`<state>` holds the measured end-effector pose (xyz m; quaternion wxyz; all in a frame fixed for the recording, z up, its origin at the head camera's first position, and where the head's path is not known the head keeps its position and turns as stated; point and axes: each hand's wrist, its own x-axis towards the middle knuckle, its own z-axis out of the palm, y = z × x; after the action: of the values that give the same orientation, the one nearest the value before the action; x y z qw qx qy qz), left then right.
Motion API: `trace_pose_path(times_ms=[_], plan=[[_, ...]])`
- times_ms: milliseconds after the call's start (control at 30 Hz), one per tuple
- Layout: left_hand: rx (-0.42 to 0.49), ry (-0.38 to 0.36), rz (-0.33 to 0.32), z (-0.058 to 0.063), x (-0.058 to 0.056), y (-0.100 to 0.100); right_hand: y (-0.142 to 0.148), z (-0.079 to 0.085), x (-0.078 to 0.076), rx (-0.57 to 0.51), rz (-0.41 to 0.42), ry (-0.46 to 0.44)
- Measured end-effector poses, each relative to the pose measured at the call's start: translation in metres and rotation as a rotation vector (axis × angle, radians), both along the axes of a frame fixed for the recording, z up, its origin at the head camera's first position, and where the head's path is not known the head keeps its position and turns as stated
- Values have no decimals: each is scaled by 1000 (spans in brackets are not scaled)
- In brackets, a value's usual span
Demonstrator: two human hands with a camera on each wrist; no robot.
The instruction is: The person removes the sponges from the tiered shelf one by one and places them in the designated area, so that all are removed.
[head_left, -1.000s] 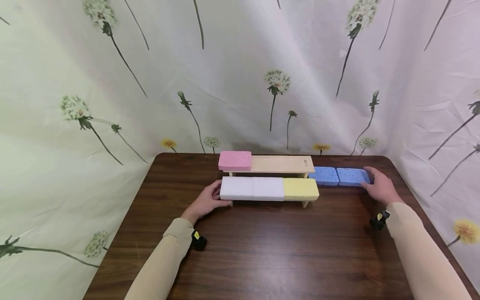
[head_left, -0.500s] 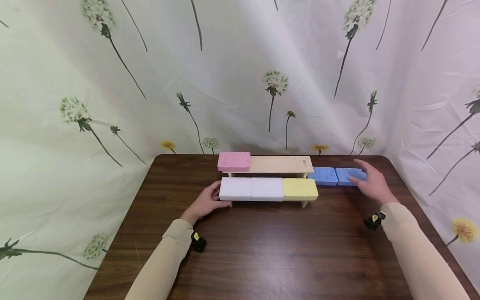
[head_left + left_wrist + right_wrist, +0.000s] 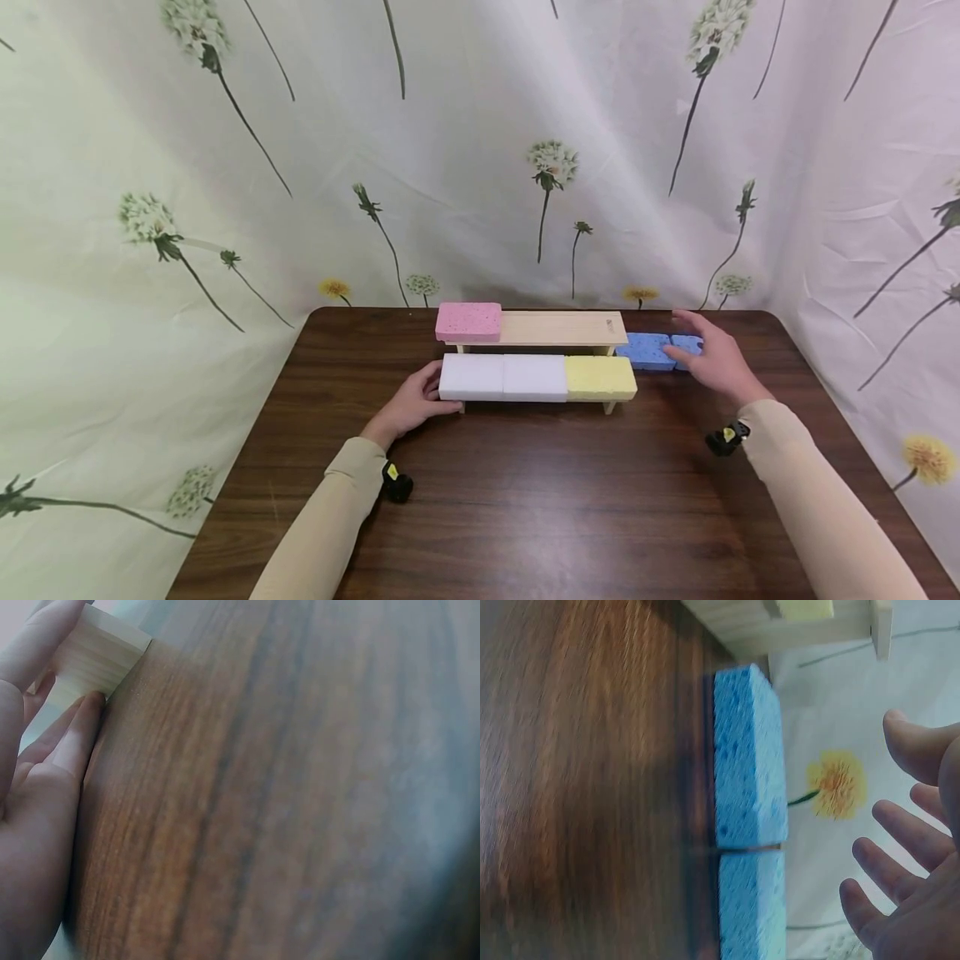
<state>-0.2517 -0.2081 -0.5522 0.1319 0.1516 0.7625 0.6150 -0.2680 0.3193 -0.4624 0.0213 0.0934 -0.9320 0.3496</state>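
Note:
My left hand (image 3: 411, 402) grips the left end of the front wooden stand (image 3: 609, 408), thumb on the near side and fingers partly hidden behind. In the left wrist view, its fingers meet the pale wooden leg (image 3: 101, 656). Two white sponges (image 3: 503, 377) and a yellow sponge (image 3: 601, 378) lie in a row on that stand. Above the blue sponges, my right hand (image 3: 716, 360) hovers with spread fingers and nothing held. The right wrist view shows the left blue sponge (image 3: 739, 761) and the right blue sponge (image 3: 742, 907) end to end, apart from the hand.
Behind the front stand is a second wooden stand (image 3: 558, 328), with a pink sponge (image 3: 468, 322) on its left end. Everything stands on a dark wooden table (image 3: 525, 500). A white flower-print cloth (image 3: 465, 167) hangs right behind the table's back edge.
My right hand has left the outer end of the right blue sponge and moved left over the blue pair. My left hand, the stands and the sponges stay put.

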Motion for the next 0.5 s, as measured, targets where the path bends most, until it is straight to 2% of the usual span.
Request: trace_pose_path(times_ms=[200, 500], plan=[[8, -4, 3, 0, 0, 0, -18, 9, -1, -8, 59, 49], [12, -3, 0, -1, -1, 1, -44, 23, -3, -35, 123, 66]])
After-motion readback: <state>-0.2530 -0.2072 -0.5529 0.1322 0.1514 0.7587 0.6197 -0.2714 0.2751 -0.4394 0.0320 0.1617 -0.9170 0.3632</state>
